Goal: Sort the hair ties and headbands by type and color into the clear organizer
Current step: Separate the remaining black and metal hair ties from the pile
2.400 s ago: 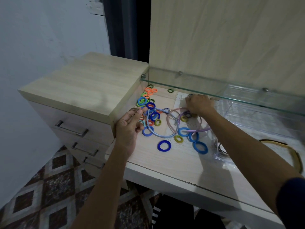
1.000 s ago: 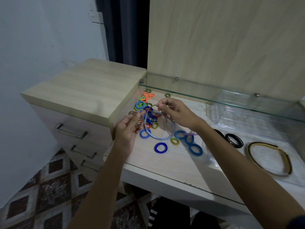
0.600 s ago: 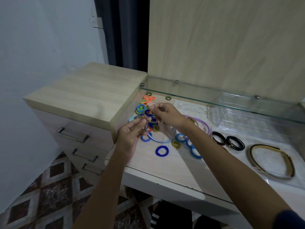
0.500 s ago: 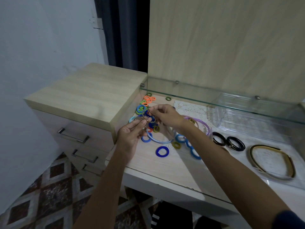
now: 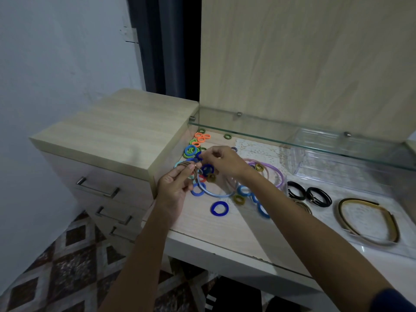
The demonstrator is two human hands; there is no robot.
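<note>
Fingertips of the left hand (image 5: pixel 174 188) are pinching thin tan hair ties (image 5: pixel 188 164); the right hand (image 5: pixel 221 161) is pinching them at three o'clock. Colored ties (image 5: pixel 219 208) are lying beneath; the clear organizer (image 5: pixel 337 158) is sitting at two o'clock, under the glass shelf (image 5: pixel 270 134).

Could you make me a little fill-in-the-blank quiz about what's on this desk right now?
1. The left hand holds a bundle of thin ___ hair ties.
2. The gold headband lies at the ___ end of the desk.
3. The two black hair ties lie ___ the clear organizer.

Missing words: brown; right; outside
</note>
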